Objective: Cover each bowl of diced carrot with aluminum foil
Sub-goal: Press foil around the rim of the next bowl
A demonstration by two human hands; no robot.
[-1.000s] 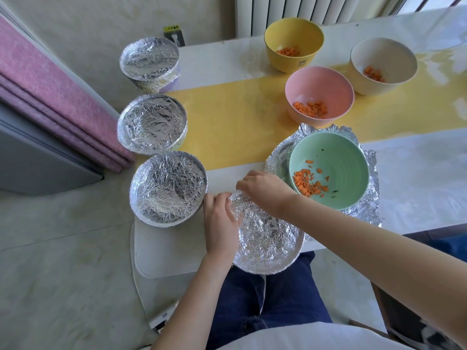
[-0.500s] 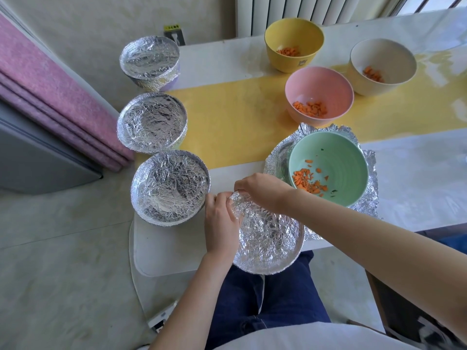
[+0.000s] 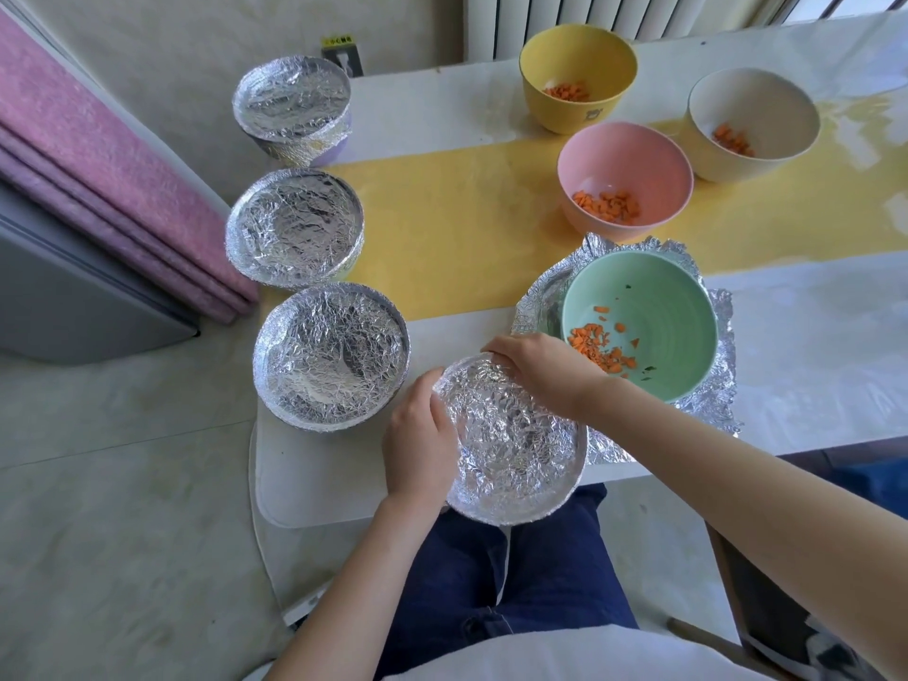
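three foil-covered bowls done left of hands; left hand and right hand grip foil rim of fourth bowl between them; green bowl just right, pink bowl, yellow bowl, cream bowl beyond, all uncovered

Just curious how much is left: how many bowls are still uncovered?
4: yellow bowl and cream bowl at the far side, pink bowl mid-table, green bowl on loose foil.

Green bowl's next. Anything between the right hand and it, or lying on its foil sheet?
Nothing visible between them: the right hand grips the far rim of the near covered bowl, right beside the green bowl. The foil sheet carries only that bowl, though the near covered bowl overlaps its near-left corner in view.
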